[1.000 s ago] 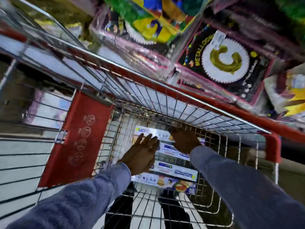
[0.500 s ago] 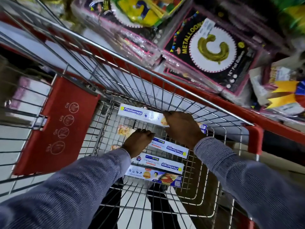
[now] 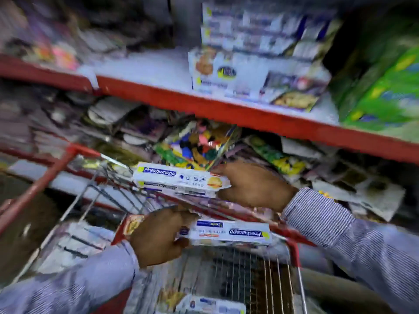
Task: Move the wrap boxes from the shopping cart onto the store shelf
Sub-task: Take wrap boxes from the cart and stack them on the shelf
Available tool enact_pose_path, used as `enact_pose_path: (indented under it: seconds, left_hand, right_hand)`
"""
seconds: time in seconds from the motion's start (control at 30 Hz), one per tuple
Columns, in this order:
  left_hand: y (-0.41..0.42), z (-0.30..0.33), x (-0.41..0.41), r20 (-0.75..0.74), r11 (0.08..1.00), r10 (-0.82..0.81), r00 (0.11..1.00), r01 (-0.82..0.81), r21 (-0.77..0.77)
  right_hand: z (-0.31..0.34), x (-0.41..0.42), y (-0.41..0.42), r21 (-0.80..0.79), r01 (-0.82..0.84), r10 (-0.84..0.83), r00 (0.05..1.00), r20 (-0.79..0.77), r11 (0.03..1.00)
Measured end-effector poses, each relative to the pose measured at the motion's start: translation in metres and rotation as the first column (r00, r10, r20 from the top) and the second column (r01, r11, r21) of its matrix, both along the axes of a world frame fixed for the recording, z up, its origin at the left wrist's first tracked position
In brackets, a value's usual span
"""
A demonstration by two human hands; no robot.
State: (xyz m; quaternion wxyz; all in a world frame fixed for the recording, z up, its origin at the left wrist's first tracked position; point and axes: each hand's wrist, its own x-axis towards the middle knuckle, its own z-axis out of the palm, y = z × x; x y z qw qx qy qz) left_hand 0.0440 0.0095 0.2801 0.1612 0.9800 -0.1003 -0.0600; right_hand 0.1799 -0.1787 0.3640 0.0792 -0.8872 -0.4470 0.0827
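The view is motion-blurred throughout. At far left, the red-framed wire shopping cart [image 3: 74, 200] stands against the shelving.

The left hand [image 3: 156, 236] is closed around the left end of 1 wrap box [image 3: 231, 233], held roughly level above the cart basket, with its printed name reading upside down. Another box [image 3: 210, 305] lies on the basket floor at the bottom edge of the frame.

Above and slightly right, the right hand [image 3: 251, 185] grips the right end of a second wrap box [image 3: 179, 179], held level above the cart's far rim, in front of the lower shelf's mixed packets [image 3: 197, 146].

The red-edged upper store shelf [image 3: 226, 112] carries a stack of similar boxes [image 3: 256, 71] toward the right, with bare white shelf surface to the left of the stack. A green package [image 3: 383, 91] stands at far right. Both held boxes are well below that shelf.
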Motion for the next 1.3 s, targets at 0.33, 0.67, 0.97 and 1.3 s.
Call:
enact_pose_path:
  seconds: [0.33,0.67,0.97,1.3]
  left_hand:
    - [0.015,0.201,0.074,0.265,0.998,-0.037,0.964,0.051,-0.046]
    - [0.006,0.243,0.163,0.225,0.991,-0.013,0.974,0.042,-0.124]
    - [0.011,0.234,0.216,0.199,0.993,-0.023,0.980,0.045,-0.108]
    - [0.007,0.242,0.252,0.214,0.994,-0.032,0.976,0.053,-0.095]
  right_hand:
    - [0.191,0.044,-0.011,0.168,0.105,-0.133,0.977,0.165,0.980]
    - [0.211,0.156,-0.013,0.160,0.275,-0.292,0.952,0.094,0.948]
    - [0.169,0.225,-0.004,0.148,0.337,-0.349,0.935,0.065,0.930]
    - [0.171,0.226,-0.024,0.381,0.333,-0.405,0.906,0.124,0.863]
